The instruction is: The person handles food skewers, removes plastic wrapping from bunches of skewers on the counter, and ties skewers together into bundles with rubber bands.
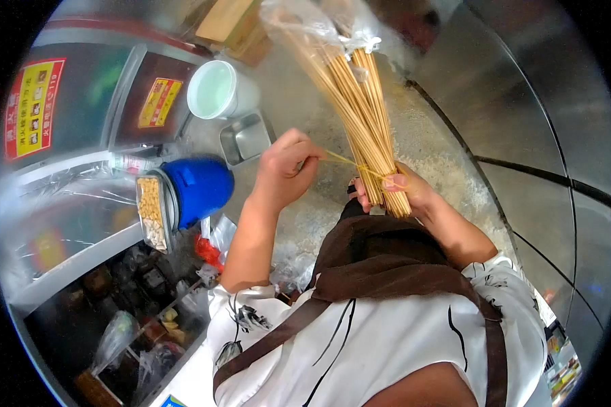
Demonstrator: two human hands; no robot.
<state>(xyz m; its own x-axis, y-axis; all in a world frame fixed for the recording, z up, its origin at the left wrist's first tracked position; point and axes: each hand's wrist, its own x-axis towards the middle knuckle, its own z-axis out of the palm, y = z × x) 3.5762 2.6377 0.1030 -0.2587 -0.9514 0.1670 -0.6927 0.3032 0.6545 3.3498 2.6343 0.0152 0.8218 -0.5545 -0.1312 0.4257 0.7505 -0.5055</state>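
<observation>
A bundle of bamboo skewers (360,112) rises from my right hand (409,188), whose fingers are wrapped around its near end. Clear plastic (299,27) covers the far ends of the skewers, and a second bunch lies against the first. Around the lower part of the bundle runs a thin yellow rubber band (343,159). My left hand (290,166) is closed in a pinch on that band and pulls it out taut to the left of the skewers.
On the left stand a white bucket (244,95), a steel pan (244,139), a blue barrel (198,190) and a jar of pale pieces (153,214). An open-topped cabinet (81,261) holds bagged items. Metal panels (523,102) line the right side.
</observation>
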